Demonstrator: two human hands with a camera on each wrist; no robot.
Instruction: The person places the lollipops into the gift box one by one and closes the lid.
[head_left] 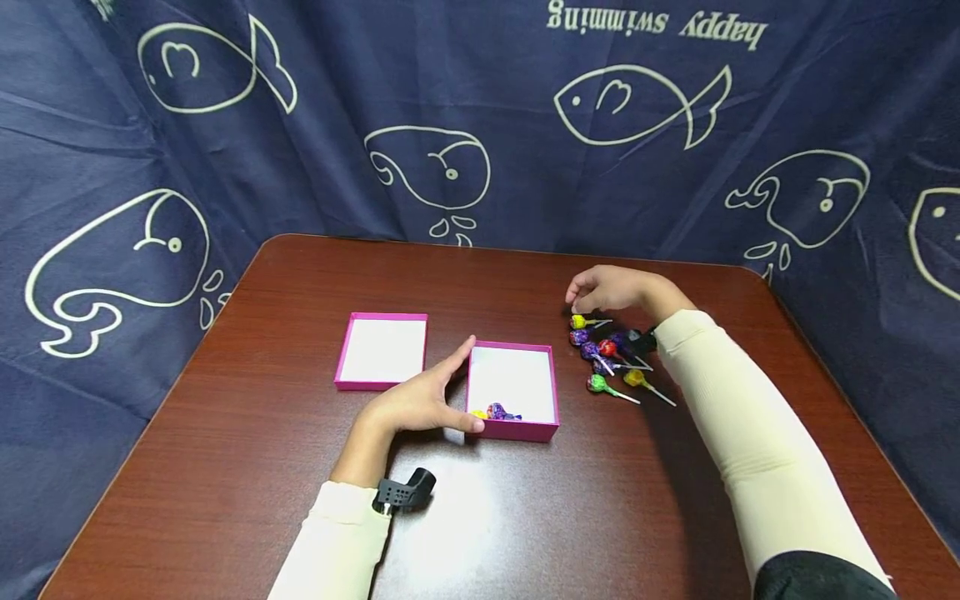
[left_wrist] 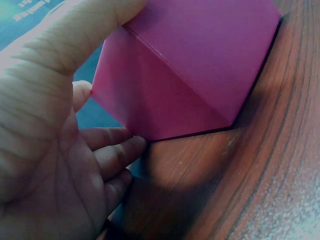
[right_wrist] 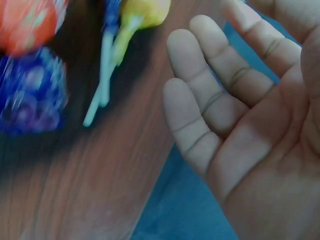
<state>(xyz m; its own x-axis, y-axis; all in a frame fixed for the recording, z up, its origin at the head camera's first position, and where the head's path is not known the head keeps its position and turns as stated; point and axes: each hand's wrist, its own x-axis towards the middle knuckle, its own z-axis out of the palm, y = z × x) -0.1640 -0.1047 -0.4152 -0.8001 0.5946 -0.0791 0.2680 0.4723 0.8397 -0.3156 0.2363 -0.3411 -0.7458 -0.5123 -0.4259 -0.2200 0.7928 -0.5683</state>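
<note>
My left hand [head_left: 423,402] grips the left side of a pink open-topped box [head_left: 523,431], its thumb on the front wall and a finger at the back left corner. In the left wrist view, the box's pink outer walls [left_wrist: 165,95] fill the upper part. Inside the box lie a yellow lollipop [head_left: 479,414] and a purple one [head_left: 497,411]. My right hand [head_left: 611,287] is just behind a yellow lollipop [head_left: 578,322] at the back of a pile. In the right wrist view its fingers [right_wrist: 187,55] are loosely bent, with nothing seen between them; the fingertips of thumb and forefinger are cut off.
Purple lollipops [head_left: 591,351], a red one [head_left: 607,347], a green one [head_left: 597,383] and another yellow one [head_left: 634,377] lie right of the box. A shallow pink-rimmed lid [head_left: 367,386] lies to its left. Blue fabric [head_left: 517,200] hangs behind the brown table [head_left: 247,467].
</note>
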